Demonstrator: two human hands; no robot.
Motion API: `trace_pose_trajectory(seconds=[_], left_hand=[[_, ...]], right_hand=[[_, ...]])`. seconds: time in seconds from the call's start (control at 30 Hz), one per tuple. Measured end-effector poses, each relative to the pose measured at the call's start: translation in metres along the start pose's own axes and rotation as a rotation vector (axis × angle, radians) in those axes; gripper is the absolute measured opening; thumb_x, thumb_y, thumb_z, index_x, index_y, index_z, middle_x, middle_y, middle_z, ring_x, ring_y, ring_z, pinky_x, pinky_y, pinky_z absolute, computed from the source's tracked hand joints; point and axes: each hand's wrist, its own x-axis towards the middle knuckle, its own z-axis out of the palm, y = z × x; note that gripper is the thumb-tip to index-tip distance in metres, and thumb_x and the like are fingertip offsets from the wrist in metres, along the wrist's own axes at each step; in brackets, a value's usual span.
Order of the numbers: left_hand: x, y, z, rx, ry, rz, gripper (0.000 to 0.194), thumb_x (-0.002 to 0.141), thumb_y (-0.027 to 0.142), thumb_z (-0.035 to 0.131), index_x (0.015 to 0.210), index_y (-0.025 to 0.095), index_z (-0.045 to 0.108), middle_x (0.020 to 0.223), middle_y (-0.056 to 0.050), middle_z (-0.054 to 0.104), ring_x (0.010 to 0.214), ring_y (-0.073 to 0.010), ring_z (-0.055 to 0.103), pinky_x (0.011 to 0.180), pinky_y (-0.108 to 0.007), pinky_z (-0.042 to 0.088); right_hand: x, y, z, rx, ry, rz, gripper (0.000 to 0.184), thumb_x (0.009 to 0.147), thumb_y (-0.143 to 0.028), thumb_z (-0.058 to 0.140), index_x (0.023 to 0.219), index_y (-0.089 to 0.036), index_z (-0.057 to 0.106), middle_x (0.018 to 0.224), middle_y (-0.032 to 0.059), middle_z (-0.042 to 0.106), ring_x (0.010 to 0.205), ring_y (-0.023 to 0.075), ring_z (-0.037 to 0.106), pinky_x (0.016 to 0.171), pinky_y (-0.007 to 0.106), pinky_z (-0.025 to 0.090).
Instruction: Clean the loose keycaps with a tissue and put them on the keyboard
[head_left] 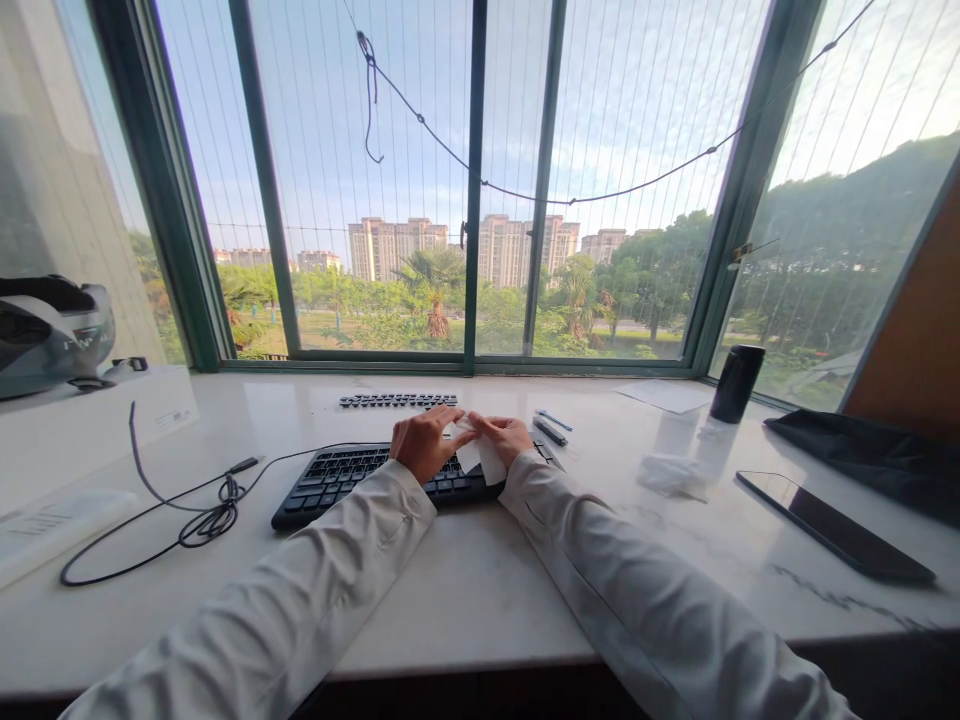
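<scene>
Both hands meet above a black keyboard [330, 487] that lies on the white marble-look counter. My left hand [427, 443] is closed, thumb and fingertips pinching the top of a white tissue [491, 462]. From the other side my right hand [508, 438] grips the same tissue, and its lower part hangs over the keys. Whether anything small is inside the tissue is hidden. Behind the hands, loose black keycaps [397, 400] stand in rows. Just right of the keyboard are a dark pen-like tool [550, 431] and a thin blue stick [555, 420].
A coiled black cable [217, 510] runs left of the keyboard. At right lie a crumpled clear wrapper [673, 476], a phone [832, 525], a black cloth [862, 455] and a black cylinder [737, 384]. A white box [90, 430] carries a helmet-like object [52, 335].
</scene>
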Motion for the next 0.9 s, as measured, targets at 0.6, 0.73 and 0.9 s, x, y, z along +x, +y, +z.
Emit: trace_pose_trajectory(seconds=[0.6,0.73,0.9], left_hand=[[0.001,-0.002,-0.003,-0.068,-0.028,-0.011,0.025,0.086,0.047,0.055,0.095,0.03,0.071,0.099,0.003,0.073,0.085,-0.0157,0.068,0.069,-0.024,0.047],[0.002,-0.002,-0.001,-0.067,0.0,-0.051,0.023,0.084,0.048,0.057,0.091,0.031,0.071,0.096,0.004,0.074,0.088,-0.0165,0.068,0.073,-0.025,0.047],[0.001,-0.001,-0.002,-0.075,0.005,-0.064,0.028,0.082,0.051,0.059,0.101,0.032,0.068,0.098,0.005,0.073,0.084,-0.0167,0.068,0.072,-0.025,0.048]], right_hand=[[0.007,0.007,-0.004,0.026,0.014,0.029,0.055,0.052,-0.061,0.076,0.077,-0.013,0.072,0.064,0.0048,0.068,0.052,0.0134,0.056,0.051,0.026,0.043],[0.008,0.009,-0.002,0.055,-0.003,0.016,0.054,0.05,-0.059,0.079,0.079,-0.014,0.072,0.067,0.0042,0.069,0.056,0.0144,0.059,0.054,0.026,0.045],[0.015,0.015,-0.007,0.051,0.043,0.043,0.055,0.058,-0.061,0.073,0.087,-0.013,0.072,0.073,0.0062,0.071,0.063,0.0176,0.063,0.06,0.028,0.049]])
